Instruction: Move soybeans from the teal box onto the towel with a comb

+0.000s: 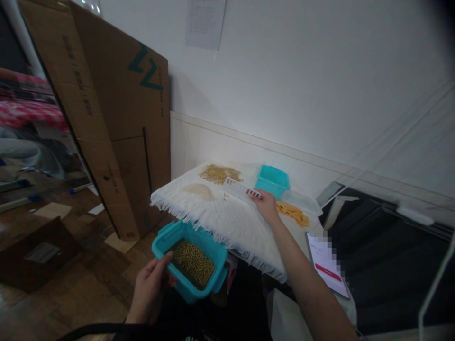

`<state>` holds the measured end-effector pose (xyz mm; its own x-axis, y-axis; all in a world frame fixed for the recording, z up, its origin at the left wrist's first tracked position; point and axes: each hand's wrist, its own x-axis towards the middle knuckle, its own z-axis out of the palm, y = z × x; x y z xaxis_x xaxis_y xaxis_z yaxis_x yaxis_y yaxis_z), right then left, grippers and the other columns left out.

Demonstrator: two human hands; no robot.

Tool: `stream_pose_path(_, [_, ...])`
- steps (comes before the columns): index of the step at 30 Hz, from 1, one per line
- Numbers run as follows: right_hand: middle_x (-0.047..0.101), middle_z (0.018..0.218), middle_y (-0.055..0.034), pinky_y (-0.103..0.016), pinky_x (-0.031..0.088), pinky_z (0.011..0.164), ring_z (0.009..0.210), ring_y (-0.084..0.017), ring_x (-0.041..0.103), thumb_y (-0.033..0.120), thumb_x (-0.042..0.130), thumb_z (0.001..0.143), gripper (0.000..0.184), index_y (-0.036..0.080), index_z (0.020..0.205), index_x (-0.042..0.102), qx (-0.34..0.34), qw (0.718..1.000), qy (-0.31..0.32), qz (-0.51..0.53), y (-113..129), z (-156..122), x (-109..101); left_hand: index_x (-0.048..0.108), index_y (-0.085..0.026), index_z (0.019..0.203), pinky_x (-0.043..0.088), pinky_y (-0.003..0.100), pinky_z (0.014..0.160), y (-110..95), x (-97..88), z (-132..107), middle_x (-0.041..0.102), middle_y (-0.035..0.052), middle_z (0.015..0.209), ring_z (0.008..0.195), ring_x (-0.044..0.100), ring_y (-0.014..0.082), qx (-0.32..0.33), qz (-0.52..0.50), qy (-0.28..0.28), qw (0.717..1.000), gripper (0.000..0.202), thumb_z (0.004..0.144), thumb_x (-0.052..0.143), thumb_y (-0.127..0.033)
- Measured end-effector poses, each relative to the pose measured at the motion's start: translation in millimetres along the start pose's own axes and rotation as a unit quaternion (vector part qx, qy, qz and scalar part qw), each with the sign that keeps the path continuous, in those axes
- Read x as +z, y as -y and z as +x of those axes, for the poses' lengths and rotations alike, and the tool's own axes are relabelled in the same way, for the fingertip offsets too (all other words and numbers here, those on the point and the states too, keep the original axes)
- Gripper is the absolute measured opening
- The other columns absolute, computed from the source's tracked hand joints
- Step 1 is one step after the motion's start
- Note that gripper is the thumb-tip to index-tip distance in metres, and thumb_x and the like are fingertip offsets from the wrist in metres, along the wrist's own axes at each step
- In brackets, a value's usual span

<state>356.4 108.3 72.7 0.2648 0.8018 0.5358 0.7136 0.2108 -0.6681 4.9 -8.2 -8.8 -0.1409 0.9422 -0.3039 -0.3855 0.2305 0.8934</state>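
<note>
My left hand [154,282] grips the near left rim of a teal plastic tub [222,258], thumb over the edge. Inside lie many small yellow-green beans [195,263]. The tub is held at the table's front edge, just below the fringe of a white cloth [231,220]. Over the cloth, my right hand [265,203] is closed on the right end of a long white slotted plastic piece [239,189]. Its far left end is close to a pile of tan beans [216,174]. A pale heap of fine grains [199,191] lies nearer the front edge.
A second teal tub [272,176] stands behind my right hand, beside a clear plastic lid [302,202] and a yellow cloth [293,213]. At the right edge lies a tablet [327,265]. A tall cardboard box [121,118] stands left of the table; a wall runs behind.
</note>
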Motion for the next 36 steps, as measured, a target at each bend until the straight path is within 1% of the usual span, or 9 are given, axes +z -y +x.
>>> stream_pose_path(2, [0.077,0.082,-0.0048,-0.031,0.046,0.066,0.070,-0.022,0.065,0.044,0.065,0.074,0.031,0.019,0.088,0.078,0.006,1.000,0.011,0.007,-1.3,-0.7,1.2,0.059,-0.018,0.052,0.041,0.023,0.040,-0.9,0.4,-0.1,0.054,-0.0030,0.042,0.038,0.049,0.0113,-0.003,0.000,-0.002,1.000,0.043,0.053,0.085,-0.052])
stream_pose_path(5, [0.076,0.078,-0.0043,-0.029,0.045,0.063,0.067,-0.021,0.063,0.046,0.065,0.073,0.032,0.020,0.086,0.078,0.005,1.000,0.026,0.003,-1.2,-2.6,-2.6,0.058,-0.018,0.051,0.040,0.023,0.040,-2.3,1.1,-0.2,0.053,-0.0042,0.041,0.039,0.048,0.0107,-0.006,-0.003,-0.002,1.000,0.044,0.054,0.085,-0.052])
stream_pose_path(9, [0.073,0.073,-0.0041,-0.029,0.041,0.060,0.063,-0.019,0.060,0.051,0.063,0.075,0.036,0.019,0.084,0.077,-0.002,1.000,0.024,-0.017,-0.9,-7.3,-9.6,0.059,-0.018,0.055,0.042,0.023,0.042,-2.0,0.6,-0.5,0.055,-0.0041,0.044,0.041,0.049,0.0105,0.001,-0.007,0.004,1.000,0.042,0.056,0.084,-0.051])
stream_pose_path(16, [0.072,0.070,-0.0031,-0.028,0.041,0.060,0.062,-0.019,0.059,0.055,0.062,0.078,0.038,0.019,0.085,0.076,-0.004,0.999,0.031,-0.020,-2.9,-19.4,-15.1,0.060,-0.018,0.054,0.040,0.025,0.041,-2.3,1.5,-2.0,0.055,-0.0028,0.043,0.039,0.049,0.0118,0.004,0.004,-0.001,1.000,0.040,0.055,0.084,-0.050])
stream_pose_path(22, [0.074,0.075,-0.0050,-0.030,0.046,0.064,0.068,-0.021,0.064,0.050,0.062,0.077,0.032,0.021,0.082,0.077,-0.022,0.999,0.033,0.002,1.8,-29.5,-21.2,0.062,-0.017,0.056,0.040,0.023,0.040,-1.2,1.9,-1.2,0.054,-0.0033,0.043,0.039,0.048,0.0108,0.018,0.002,0.002,1.000,0.039,0.056,0.084,-0.049])
stream_pose_path(26, [0.075,0.076,-0.0052,-0.031,0.048,0.064,0.069,-0.022,0.066,0.046,0.063,0.076,0.027,0.023,0.080,0.076,-0.019,0.999,0.040,0.008,4.4,-35.9,-25.2,0.060,-0.018,0.052,0.041,0.023,0.040,-2.0,1.9,-1.3,0.053,-0.0039,0.042,0.039,0.048,0.0106,0.012,-0.005,0.006,1.000,0.042,0.055,0.085,-0.051])
stream_pose_path(30, [0.076,0.079,-0.0051,-0.032,0.051,0.068,0.074,-0.023,0.068,0.044,0.063,0.077,0.024,0.024,0.079,0.076,-0.020,0.998,0.044,0.027,7.2,-44.9,-28.8,0.059,-0.018,0.053,0.042,0.023,0.041,-3.3,1.7,-2.8,0.053,-0.0045,0.042,0.039,0.048,0.0111,0.003,-0.008,0.011,1.000,0.042,0.055,0.085,-0.051])
stream_pose_path(34, [0.077,0.084,-0.0052,-0.033,0.052,0.071,0.079,-0.024,0.070,0.041,0.063,0.079,0.023,0.024,0.083,0.078,-0.013,0.998,0.049,0.039,13.8,-58.9,-31.2,0.059,-0.018,0.053,0.042,0.024,0.042,-1.3,3.0,-3.4,0.055,-0.0028,0.043,0.041,0.050,0.0120,0.000,0.001,0.022,1.000,0.041,0.059,0.083,-0.051])
stream_pose_path(36, [0.077,0.088,-0.0047,-0.034,0.053,0.075,0.083,-0.024,0.070,0.039,0.063,0.081,0.023,0.025,0.087,0.078,-0.008,0.997,0.059,0.046,18.5,-66.9,-32.1,0.059,-0.018,0.052,0.041,0.023,0.042,-0.1,3.9,-3.6,0.054,-0.0029,0.043,0.040,0.050,0.0118,0.000,-0.002,0.027,1.000,0.041,0.061,0.082,-0.050])
